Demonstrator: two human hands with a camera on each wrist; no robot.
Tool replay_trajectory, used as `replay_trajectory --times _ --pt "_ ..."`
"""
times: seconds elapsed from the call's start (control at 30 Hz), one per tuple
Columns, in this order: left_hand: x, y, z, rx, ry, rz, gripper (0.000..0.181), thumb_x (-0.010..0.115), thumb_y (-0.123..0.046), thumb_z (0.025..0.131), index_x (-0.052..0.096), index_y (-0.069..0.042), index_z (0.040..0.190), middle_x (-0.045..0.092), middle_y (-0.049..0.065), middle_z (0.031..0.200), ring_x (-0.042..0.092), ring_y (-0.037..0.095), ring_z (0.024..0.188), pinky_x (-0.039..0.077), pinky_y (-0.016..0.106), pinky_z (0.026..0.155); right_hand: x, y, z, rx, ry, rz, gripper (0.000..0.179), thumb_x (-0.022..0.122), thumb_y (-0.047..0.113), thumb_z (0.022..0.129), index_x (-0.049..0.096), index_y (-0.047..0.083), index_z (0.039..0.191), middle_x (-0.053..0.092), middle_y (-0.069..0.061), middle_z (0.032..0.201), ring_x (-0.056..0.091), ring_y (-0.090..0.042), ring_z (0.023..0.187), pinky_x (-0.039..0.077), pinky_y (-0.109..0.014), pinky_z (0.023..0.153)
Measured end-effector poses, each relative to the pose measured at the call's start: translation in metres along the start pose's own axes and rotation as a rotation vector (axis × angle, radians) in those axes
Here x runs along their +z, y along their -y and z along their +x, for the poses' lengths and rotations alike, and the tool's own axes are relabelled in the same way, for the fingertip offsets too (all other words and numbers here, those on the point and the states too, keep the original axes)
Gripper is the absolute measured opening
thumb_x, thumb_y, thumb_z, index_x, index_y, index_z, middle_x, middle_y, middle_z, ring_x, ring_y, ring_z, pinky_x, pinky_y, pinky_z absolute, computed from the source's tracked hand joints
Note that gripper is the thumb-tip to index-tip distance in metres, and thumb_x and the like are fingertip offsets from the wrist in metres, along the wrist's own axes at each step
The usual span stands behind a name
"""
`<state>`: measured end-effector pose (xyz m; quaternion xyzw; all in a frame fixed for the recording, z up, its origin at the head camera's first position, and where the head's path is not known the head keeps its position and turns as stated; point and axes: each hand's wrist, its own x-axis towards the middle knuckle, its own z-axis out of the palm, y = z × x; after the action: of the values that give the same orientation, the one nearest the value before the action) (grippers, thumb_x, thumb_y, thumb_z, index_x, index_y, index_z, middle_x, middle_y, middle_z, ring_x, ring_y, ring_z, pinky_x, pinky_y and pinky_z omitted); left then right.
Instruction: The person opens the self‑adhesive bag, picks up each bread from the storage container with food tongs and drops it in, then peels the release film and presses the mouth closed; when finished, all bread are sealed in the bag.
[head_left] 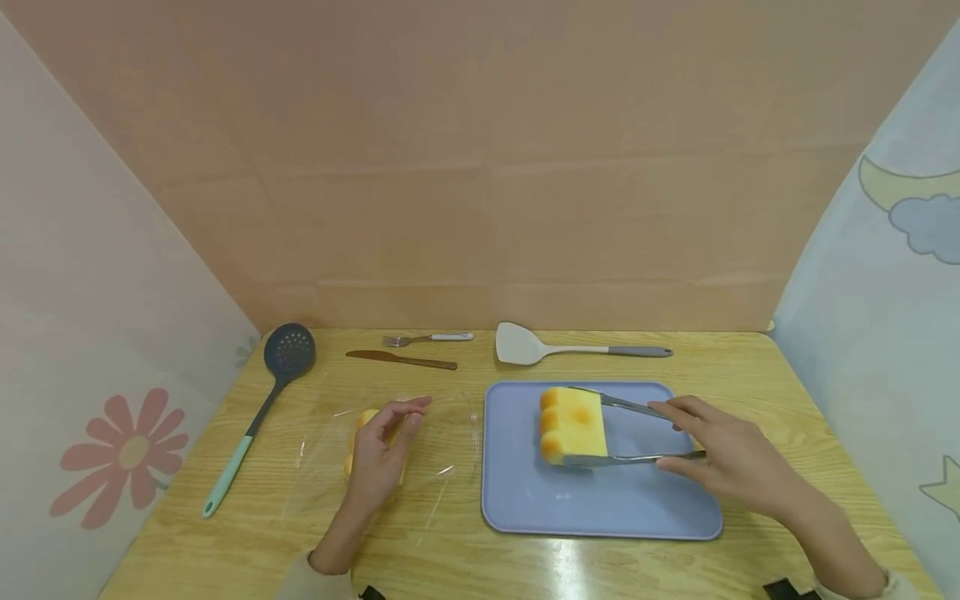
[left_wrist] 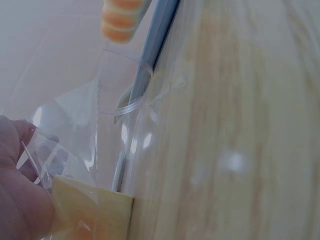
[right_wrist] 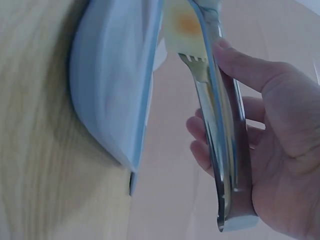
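Right hand (head_left: pixel 738 458) gripping tongs (head_left: pixel 633 407), yellow bread (head_left: pixel 583 425) between them, three browned lobes (head_left: pixel 551 422), left hand (head_left: pixel 381 454) holding clear bag (head_left: pixel 442 442)

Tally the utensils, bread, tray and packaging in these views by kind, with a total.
Bread pieces: 2
Tongs: 1
Turner: 1
Skimmer: 1
Fork: 1
Table knife: 1
Tray: 1
Clear plastic bag: 1
Total: 9

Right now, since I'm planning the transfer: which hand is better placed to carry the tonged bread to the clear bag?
Likely the right hand: it holds the tongs, whose arms flank the bread over the blue tray. The left hand is occupied holding the clear bag.
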<state>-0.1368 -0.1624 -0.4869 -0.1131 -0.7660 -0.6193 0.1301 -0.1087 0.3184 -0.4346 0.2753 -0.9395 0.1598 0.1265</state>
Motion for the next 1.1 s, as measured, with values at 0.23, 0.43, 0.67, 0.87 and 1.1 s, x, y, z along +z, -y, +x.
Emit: replay_trajectory --times 0.23,0.43,0.67,0.87,1.1 --pt "0.000 -0.001 0.000 0.003 -0.002 0.009 0.013 0.068 -0.003 0.110 0.073 0.008 0.114 0.079 0.013 0.134 0.072 0.018 0.129 0.049 0.020 0.116 0.012 0.015 0.008 -0.011 -0.096 -0.041 0.076 0.099 0.036 0.081 0.069 0.011 0.146 0.072 -0.004 0.130 0.076 -0.019 0.092 0.057 -0.032 0.061" --pt "0.000 -0.001 -0.001 0.011 0.006 0.002 0.011 0.068 -0.003 0.110 0.073 0.006 0.113 0.078 0.013 0.135 0.071 0.015 0.130 0.047 0.020 0.117 0.023 0.025 0.010 -0.034 -0.133 -0.056 0.073 0.093 0.048 0.088 0.069 0.010 0.146 0.072 -0.003 0.129 0.065 -0.005 0.072 0.046 -0.023 0.052" --pt "0.001 -0.005 -0.001 0.010 -0.002 0.020 0.009 0.069 -0.003 0.109 0.074 0.004 0.112 0.078 0.012 0.136 0.069 0.021 0.134 0.045 0.019 0.119 0.036 0.044 0.014 -0.068 -0.185 -0.092 0.077 0.064 0.073 0.102 0.071 0.010 0.145 0.073 -0.005 0.124 0.062 -0.008 0.070 0.041 -0.019 0.047" --pt "0.001 -0.005 -0.001 0.013 -0.010 0.024 0.008 0.069 -0.004 0.109 0.074 0.002 0.112 0.078 0.010 0.137 0.069 0.019 0.135 0.044 0.016 0.118 0.043 0.067 0.022 -0.071 -0.256 -0.113 0.086 0.042 0.078 0.108 0.072 0.005 0.142 0.074 -0.006 0.120 0.072 -0.018 0.081 0.054 -0.027 0.052" --pt "0.002 -0.005 0.000 0.002 -0.021 0.011 0.007 0.069 -0.004 0.109 0.075 -0.001 0.111 0.079 0.009 0.135 0.069 0.018 0.134 0.046 0.019 0.118 0.052 0.086 0.035 -0.118 -0.306 -0.171 0.083 0.038 0.074 0.112 0.071 0.004 0.143 0.074 -0.010 0.119 0.072 -0.021 0.075 0.057 -0.033 0.052"
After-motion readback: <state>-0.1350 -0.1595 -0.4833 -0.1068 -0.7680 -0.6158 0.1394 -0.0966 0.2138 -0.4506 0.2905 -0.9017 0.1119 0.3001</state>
